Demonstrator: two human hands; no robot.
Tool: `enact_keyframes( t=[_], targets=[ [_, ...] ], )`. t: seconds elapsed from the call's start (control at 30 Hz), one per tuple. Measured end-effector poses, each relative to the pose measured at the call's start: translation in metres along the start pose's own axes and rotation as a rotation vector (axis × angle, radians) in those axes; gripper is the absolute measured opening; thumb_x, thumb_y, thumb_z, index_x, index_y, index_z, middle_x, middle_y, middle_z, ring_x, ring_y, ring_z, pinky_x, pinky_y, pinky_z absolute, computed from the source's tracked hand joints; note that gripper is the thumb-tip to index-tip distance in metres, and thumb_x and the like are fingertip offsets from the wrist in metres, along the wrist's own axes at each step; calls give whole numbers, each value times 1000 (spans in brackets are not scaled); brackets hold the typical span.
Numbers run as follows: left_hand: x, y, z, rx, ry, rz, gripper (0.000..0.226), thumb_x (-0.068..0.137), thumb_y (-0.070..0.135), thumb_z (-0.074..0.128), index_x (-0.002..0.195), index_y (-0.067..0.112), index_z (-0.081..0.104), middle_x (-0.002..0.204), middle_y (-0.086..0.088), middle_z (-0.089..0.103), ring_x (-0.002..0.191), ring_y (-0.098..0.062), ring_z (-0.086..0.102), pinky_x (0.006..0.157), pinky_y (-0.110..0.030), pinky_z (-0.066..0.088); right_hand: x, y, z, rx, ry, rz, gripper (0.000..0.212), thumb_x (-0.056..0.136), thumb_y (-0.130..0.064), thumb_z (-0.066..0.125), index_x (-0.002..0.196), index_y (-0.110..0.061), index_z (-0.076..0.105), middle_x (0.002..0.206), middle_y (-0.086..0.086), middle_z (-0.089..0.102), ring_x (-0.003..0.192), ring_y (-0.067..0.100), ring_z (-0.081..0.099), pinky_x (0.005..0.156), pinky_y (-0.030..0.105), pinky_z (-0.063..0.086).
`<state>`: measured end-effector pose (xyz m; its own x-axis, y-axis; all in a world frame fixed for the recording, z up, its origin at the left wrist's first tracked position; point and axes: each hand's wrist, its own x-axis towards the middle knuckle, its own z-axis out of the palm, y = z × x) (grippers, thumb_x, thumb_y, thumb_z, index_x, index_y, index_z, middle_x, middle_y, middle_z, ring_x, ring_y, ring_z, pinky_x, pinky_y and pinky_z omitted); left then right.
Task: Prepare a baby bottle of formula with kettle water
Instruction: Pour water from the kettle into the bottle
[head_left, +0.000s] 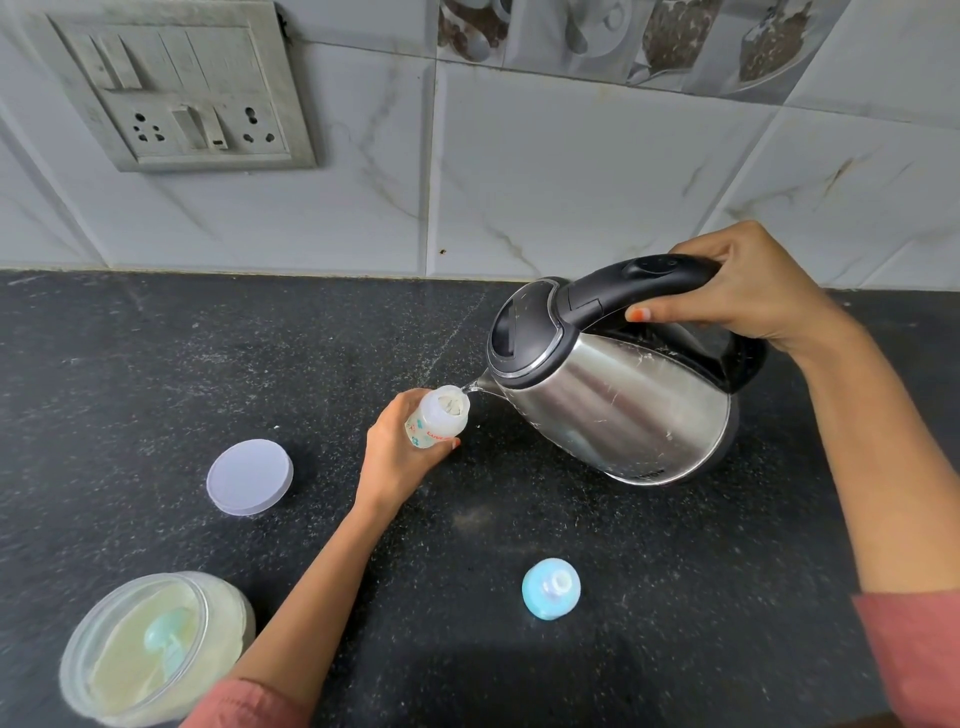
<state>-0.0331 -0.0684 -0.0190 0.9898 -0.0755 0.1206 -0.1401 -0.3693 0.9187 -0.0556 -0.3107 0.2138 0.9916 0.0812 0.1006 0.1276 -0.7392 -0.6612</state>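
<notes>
1. Head view, the only one I get. The left hand (395, 457) is wrapped round the baby bottle (439, 423), with fingers and thumb curled on its lower body.
2. The bottle stands roughly upright over the black countertop (208, 364), left of centre. I can't tell whether its base touches the surface.
3. The bottle mouth is uncovered, and I see whitish powder inside the neck.
4. The right hand (748, 291) is clamped on the black handle (644, 283) of the steel kettle (623, 410), fingers over the top and thumb underneath.
5. The kettle is tipped to the left with its lid down. Its spout (480, 385) sits right at the bottle's rim.
6. A thin clear run of water bridges the spout and the bottle mouth.
7. A blue teat cap (550, 588) lies on the counter between the two forearms, well apart from the bottle.
8. A pale purple round lid (249, 483) lies flat to the left of the left hand.
9. An open clear jar (150, 649) of pale powder sits bottom left, with a teal scoop (163, 642) lying in the powder.
10. At the back I see a marbled tile wall (571, 182) with a switch-and-socket panel (182, 88) top left.
11. Reddish sleeves show at the bottom edge on both arms.
</notes>
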Motion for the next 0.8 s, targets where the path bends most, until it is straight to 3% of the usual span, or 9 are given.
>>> enact_keyframes(
  t=[0.17,0.53,0.8],
  targets=[
    [0,0,0,-6,-2,-5,57,63,8,82,112,14,54,108,11,54,102,-8,47,84,-21,35,0,0,0,2,-4,14,43,44,-43,74,77,-15,71,61,-6,65,51,0,52,50,8,37],
    [0,1,2,-8,-4,-1,58,63,9,82,113,16,53,108,11,53,103,-8,47,86,-22,36,-2,-2,-3,25,5,14,33,43,-43,74,69,-24,68,53,-17,64,50,-2,54,49,6,37],
    [1,0,3,1,-3,-7,59,62,10,83,113,14,54,110,9,55,105,-9,48,88,-23,37,-3,-2,-5,17,15,9,39,42,-44,74,72,-19,69,61,-4,65,54,3,53,52,9,38]
  ],
)
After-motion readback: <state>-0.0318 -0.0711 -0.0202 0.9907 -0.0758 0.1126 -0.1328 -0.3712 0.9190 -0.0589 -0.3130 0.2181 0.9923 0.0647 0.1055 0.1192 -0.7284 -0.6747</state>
